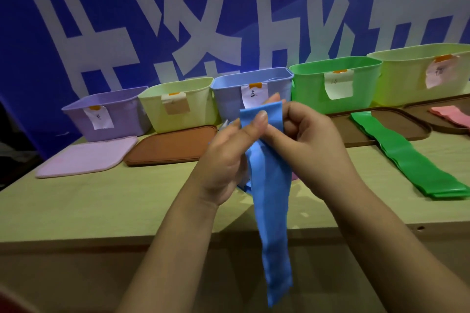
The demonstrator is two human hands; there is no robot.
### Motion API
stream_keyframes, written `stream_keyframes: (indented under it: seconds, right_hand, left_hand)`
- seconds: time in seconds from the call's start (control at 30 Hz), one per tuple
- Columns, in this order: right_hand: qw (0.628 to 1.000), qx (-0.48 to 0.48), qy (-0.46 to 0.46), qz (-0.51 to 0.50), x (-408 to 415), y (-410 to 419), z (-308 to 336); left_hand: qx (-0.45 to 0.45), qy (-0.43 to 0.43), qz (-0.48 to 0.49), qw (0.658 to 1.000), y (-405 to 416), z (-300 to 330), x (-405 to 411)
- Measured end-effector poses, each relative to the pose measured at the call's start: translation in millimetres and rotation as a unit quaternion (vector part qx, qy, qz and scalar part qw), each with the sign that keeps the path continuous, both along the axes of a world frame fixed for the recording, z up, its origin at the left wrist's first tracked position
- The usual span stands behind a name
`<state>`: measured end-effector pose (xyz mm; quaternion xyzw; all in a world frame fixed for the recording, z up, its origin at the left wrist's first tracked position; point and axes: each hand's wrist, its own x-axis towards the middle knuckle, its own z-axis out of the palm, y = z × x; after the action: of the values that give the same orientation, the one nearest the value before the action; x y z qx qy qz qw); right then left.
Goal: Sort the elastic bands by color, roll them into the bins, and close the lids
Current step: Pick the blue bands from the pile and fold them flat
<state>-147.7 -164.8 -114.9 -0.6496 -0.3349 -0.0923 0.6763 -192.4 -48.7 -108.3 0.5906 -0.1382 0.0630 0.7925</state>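
Mostly unreadable paper labels hang on five open bins; the blue bin (251, 89) label shows a handwritten character, hard to read; big white characters cover the blue banner (50, 33) behind; the wooden table (101, 206) holds lids, a green band (407, 157) and pink bands (452, 115); left hand (226, 160) and right hand (312, 134) pinch the blue band (272, 211) top with curled fingers, its tail hanging past the table edge.
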Motion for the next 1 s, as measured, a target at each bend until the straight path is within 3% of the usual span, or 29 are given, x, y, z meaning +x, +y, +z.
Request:
stream_keyframes:
  seconds: [0.1,0.2,0.37,0.47,0.6,0.73,0.87,1.0]
  right_hand:
    - [0.999,0.027,0.018,-0.005,1,7,-9]
    - [0.993,0.036,0.084,0.073,1,7,-21]
    - [0.976,-0.054,0.152,0.145,-27,4,-74]
    - [0.960,-0.059,0.215,0.169,-40,3,-111]
    - [0.939,-0.091,0.269,0.195,-48,3,-152]
    - [0.947,-0.121,0.252,0.158,-51,7,-167]
    - [0.945,-0.232,0.194,0.127,-63,15,-190]
    - [0.940,-0.230,0.215,0.135,-67,19,-189]
  left_hand:
    - [0.011,0.001,0.029,1.000,-4,3,-1]
    - [0.026,-0.006,0.086,0.996,-7,7,1]
    - [0.034,-0.013,0.114,0.993,9,16,8]
    - [-0.006,0.003,0.088,0.996,14,16,10]
    - [-0.068,0.003,0.124,0.990,28,21,15]
    - [-0.090,-0.001,0.182,0.979,45,24,14]
    - [-0.093,-0.002,0.197,0.976,52,22,11]
    - [-0.073,0.018,0.202,0.977,57,13,7]
